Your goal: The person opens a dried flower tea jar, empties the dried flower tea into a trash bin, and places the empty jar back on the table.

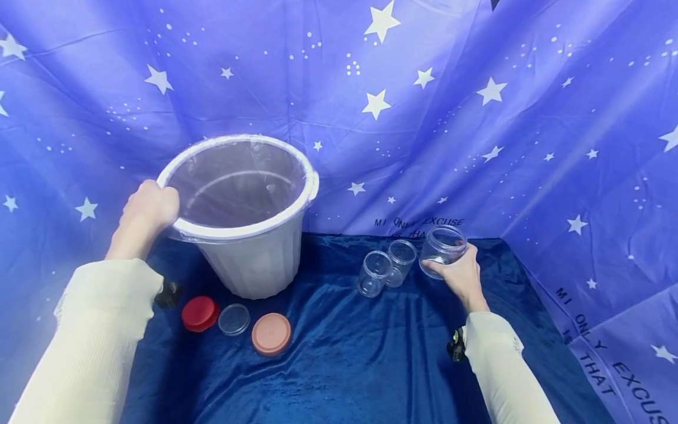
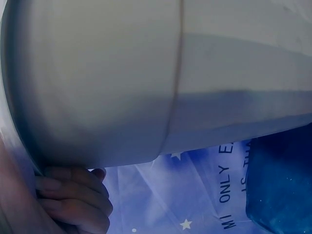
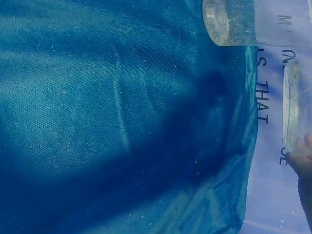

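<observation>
A white ribbed bin [image 1: 249, 265] with a clear plastic liner [image 1: 233, 194] stands at the back left. My left hand [image 1: 150, 207] grips its rim on the left side; in the left wrist view, curled fingers [image 2: 78, 197] show under the rim beside the bin wall [image 2: 107, 87]. My right hand [image 1: 459, 274] holds a clear wide jar [image 1: 444, 244] without a lid, raised over the back right of the table. In the right wrist view the jar [image 3: 298, 105] shows at the right edge, with part of the hand [image 3: 304, 165] against it. Two smaller clear jars [image 1: 376, 266] stand just left of it.
In front of the bin lie a red lid [image 1: 200, 313], a clear lid [image 1: 233, 320] and an orange-pink lid [image 1: 271, 334]. A wrinkled dark blue cloth [image 1: 349, 377] covers the table. Behind and at the sides hangs a purple-blue curtain [image 1: 339, 76] with white stars.
</observation>
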Motion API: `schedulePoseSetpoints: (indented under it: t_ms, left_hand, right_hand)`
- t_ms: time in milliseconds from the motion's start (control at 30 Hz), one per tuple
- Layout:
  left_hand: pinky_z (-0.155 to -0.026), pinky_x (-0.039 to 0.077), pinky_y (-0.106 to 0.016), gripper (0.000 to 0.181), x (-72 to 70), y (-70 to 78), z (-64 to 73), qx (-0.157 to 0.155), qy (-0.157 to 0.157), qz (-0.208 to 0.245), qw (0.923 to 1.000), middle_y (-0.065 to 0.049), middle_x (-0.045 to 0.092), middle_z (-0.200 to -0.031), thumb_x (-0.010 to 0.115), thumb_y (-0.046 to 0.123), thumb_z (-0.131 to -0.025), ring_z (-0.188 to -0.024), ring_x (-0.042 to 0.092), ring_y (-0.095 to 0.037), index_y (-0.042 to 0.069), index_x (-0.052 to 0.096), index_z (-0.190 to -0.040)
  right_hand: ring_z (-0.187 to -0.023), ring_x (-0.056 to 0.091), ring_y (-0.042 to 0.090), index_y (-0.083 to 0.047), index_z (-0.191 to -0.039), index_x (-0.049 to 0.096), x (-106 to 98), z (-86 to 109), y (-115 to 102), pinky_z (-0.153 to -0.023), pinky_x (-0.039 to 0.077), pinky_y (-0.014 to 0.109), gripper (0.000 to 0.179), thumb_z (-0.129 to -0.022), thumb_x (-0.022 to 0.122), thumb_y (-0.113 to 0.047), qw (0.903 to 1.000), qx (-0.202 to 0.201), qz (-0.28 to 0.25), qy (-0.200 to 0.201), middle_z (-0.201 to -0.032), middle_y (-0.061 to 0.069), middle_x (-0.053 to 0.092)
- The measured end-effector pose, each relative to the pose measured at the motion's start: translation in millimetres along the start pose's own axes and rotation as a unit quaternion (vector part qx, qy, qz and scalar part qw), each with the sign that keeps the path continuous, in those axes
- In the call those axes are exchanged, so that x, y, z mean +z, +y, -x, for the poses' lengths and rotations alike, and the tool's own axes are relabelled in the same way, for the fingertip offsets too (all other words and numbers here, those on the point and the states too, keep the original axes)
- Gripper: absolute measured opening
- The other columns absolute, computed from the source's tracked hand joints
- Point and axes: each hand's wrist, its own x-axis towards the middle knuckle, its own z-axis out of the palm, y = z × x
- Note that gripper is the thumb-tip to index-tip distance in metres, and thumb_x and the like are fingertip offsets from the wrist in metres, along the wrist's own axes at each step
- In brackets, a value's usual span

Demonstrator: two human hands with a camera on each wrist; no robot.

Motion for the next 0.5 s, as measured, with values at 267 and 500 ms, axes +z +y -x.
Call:
schedulePoseSetpoints:
  t_ms: [267, 500]
  left_hand:
    - [-0.09, 0.039, -0.066, 0.061, -0.4, 1.3, -1.4, 0.001, -0.002, 0.0, 1.0, -0.035, 0.044, -0.124, 0.018, 0.031, -0.096, -0.11, 0.044, -0.05, -0.015, 0.033, -0.133]
    - [-0.09, 0.039, -0.066, 0.061, -0.9, -0.3, -1.3, 0.003, -0.001, -0.005, 1.0, -0.036, 0.044, -0.122, 0.017, 0.031, -0.096, -0.109, 0.044, -0.051, -0.016, 0.033, -0.132]
  right_hand:
    - [-0.135, 0.043, 0.042, -0.004, -0.151, 0.023, 7, 1.4, 8, -0.113, 0.035, 0.054, 0.115, -0.065, 0.09, -0.04, 0.9999, -0.004, 0.011, 0.002, -0.147, 0.024, 0.042]
    - [-0.134, 0.044, 0.042, 0.001, -0.148, 0.027, 19, 0.8, 17, -0.113, 0.035, 0.053, 0.11, -0.064, 0.09, -0.034, 0.9998, -0.012, 0.013, 0.009, -0.145, 0.025, 0.042]
